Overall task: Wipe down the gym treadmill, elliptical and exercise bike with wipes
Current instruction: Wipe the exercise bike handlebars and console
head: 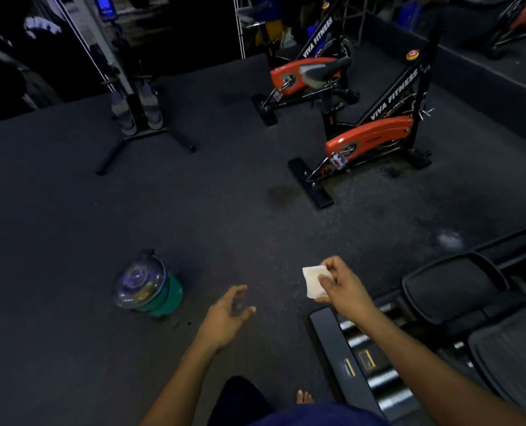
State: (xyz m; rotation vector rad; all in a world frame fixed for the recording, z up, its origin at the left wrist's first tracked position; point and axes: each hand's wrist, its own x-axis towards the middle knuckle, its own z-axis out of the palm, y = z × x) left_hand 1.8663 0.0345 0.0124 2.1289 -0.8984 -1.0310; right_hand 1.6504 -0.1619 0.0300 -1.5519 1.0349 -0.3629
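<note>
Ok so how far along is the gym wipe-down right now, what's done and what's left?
Nothing here shows finished cleaning; no surface can be judged wiped. In hand: the right hand pinches a white wipe, the left hand is open and empty, and the wipes tub sits on the floor. Left: the two orange exercise bikes stand untouched across the floor, and the dark machine by the right arm isn't being wiped.

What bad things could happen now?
The wipe is only pinched by the right hand, so it might drop onto the dusty floor. The tub stands on the floor near the left hand and could get knocked over. The bare foot could stub the machine's edge.
</note>
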